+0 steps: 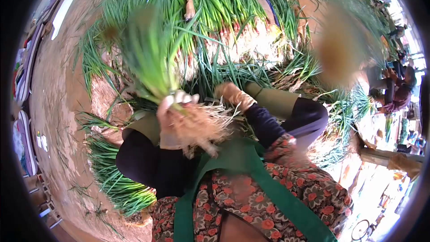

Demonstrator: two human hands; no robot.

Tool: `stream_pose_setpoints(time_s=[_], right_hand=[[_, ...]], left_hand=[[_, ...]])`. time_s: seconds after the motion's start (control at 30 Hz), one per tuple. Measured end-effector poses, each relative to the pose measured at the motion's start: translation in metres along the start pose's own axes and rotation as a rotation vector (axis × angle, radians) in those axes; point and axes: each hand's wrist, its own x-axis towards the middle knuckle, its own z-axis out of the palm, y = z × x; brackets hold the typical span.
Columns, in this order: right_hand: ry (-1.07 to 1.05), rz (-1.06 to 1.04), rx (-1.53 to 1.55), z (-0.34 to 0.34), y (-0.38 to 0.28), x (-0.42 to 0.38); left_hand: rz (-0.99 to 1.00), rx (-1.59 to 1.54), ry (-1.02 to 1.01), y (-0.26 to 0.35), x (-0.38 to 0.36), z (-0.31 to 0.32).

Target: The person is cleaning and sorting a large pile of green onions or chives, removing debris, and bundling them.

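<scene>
Nearest of all, one green apron (235, 157) over one floral top (264, 197), and just ahead of it two bent legs in dark trousers (139, 159), one knee out to either side. Between them, two hands at work! The left hand (166, 118) has its fingers wrapped around one bunch of green onions (154, 69), gripping just above the roots, leaves fanning up and away, the shaggy pale roots (201, 125) spilling toward the right. The right hand (234, 96) is near those roots, fingers bent; whether it pinches anything, I cannot tell. Out to the sides now: one pile of leaves (118, 175) low beside the left knee, and more onions (336, 136) past the right knee. Straight ahead, one big heap (215, 0), stalks too many to count, white ends facing this way, with one tan, pointed object (190, 6) lying on top. Wide brown floor (60, 94) on the left. And far right, one person in a dark red top (401, 94) sits among more greens, other figures beyond too small to count.
</scene>
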Motion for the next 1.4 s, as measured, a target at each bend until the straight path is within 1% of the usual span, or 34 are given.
stream_pose_setpoints(time_s=[0.07,0.1,0.13,0.17,0.2,0.23,0.27,0.33,0.4,0.43,0.5,0.53,0.57,0.63,0.67,0.7,0.73,0.8,0.83,0.87,0.93,0.97,1.0,1.03,1.07,1.1,1.13,1.17,1.2,1.27,1.3,1.33,1.37,1.4], right_hand=[[-0.330,-0.233,-0.263,-0.004,0.042,-0.002],[-0.405,-0.193,-0.241,-0.036,-0.012,-0.037],[-0.187,-0.252,-0.017,-0.055,-0.012,-0.029],[0.034,-0.308,0.207,-0.077,-0.009,-0.010],[0.335,-0.408,0.483,-0.098,-0.009,0.017],[0.464,-0.418,0.518,-0.106,-0.008,0.030],[0.593,-0.427,0.547,-0.115,-0.008,0.042],[0.498,-0.274,0.132,-0.122,-0.007,0.050],[0.467,-0.263,0.629,-0.114,-0.007,0.048],[0.468,-0.258,0.873,-0.110,-0.007,0.047],[0.522,-0.300,0.897,-0.146,-0.001,-0.002],[0.601,-0.335,0.777,-0.173,0.005,-0.034],[0.726,-0.366,0.514,-0.205,0.018,-0.070],[1.052,-0.310,-0.473,-0.262,0.061,-0.154],[1.118,-0.213,-0.853,-0.280,0.086,-0.197],[1.123,-0.090,-1.095,-0.289,0.111,-0.234],[1.042,0.045,-1.182,-0.289,0.137,-0.268],[0.620,0.379,-0.927,-0.274,0.178,-0.309],[0.421,0.606,-0.925,-0.265,0.195,-0.314],[0.414,0.221,-1.223,-0.260,0.184,-0.304],[0.416,-0.270,-1.562,-0.252,0.131,-0.232],[0.471,-0.400,-1.218,-0.239,0.080,-0.197],[0.449,-0.465,-0.573,-0.217,0.023,-0.163],[0.355,-0.501,-0.085,-0.198,-0.023,-0.127],[0.282,-0.523,0.196,-0.187,-0.050,-0.084],[0.276,-0.591,0.008,-0.190,-0.029,-0.027],[0.264,-0.160,0.373,-0.184,-0.042,0.016],[0.142,-0.211,0.596,-0.199,0.055,0.113],[0.251,-0.122,0.215,-0.190,0.036,0.139],[0.547,-0.074,-0.082,-0.163,0.043,0.216],[0.735,-0.115,0.008,-0.157,0.078,0.258],[0.354,-0.161,0.832,-0.167,0.080,0.259],[0.493,-0.201,0.509,-0.172,0.068,0.256],[0.434,-0.208,0.425,-0.164,0.007,0.196]], left_hand=[[0.023,-0.194,-0.164,0.018,-0.005,0.002],[0.077,-0.171,-0.424,0.022,-0.009,0.052],[0.112,-0.238,-0.351,0.019,-0.014,0.063],[0.173,-0.178,-0.272,0.020,-0.014,0.061],[0.136,-0.097,-0.238,0.020,-0.012,0.060],[0.100,-0.015,-0.205,0.021,-0.009,0.057],[0.080,0.097,-0.071,0.021,-0.007,0.047],[0.036,0.186,0.003,0.015,0.002,0.032],[0.047,0.257,0.136,0.001,0.003,0.037],[0.069,0.316,0.121,-0.001,0.005,0.034],[0.061,0.291,0.145,-0.001,0.006,0.026],[0.063,0.240,0.132,-0.003,0.007,0.025],[0.063,0.192,0.116,-0.004,0.008,0.024],[0.063,0.126,0.088,-0.005,0.011,0.022],[0.063,0.110,0.079,-0.005,0.012,0.019],[0.063,0.092,0.070,-0.006,0.014,0.017],[0.069,0.107,0.015,-0.007,0.015,0.019],[0.099,0.142,0.075,-0.010,0.016,0.026],[0.115,0.162,0.110,-0.012,0.015,0.029],[0.109,0.159,0.101,-0.014,0.016,0.032],[0.092,0.151,0.113,-0.017,0.019,0.028],[0.085,0.149,0.116,-0.018,0.022,0.026],[0.088,0.123,0.090,-0.020,0.023,0.023],[0.090,0.135,0.115,-0.020,0.023,0.024],[0.095,0.146,0.142,-0.020,0.022,0.026],[0.101,0.158,0.168,-0.020,0.020,0.026],[0.122,0.184,0.197,-0.019,0.020,0.024],[0.091,0.186,0.188,-0.017,0.020,0.017],[0.061,0.186,0.178,-0.015,0.021,0.007],[0.029,0.197,0.175,-0.013,0.022,-0.003],[0.030,0.173,0.158,-0.012,0.022,-0.002],[0.027,0.148,0.144,-0.013,0.021,0.001],[0.025,0.121,0.128,-0.013,0.019,0.002],[-0.001,0.109,0.124,-0.012,0.020,-0.003]])
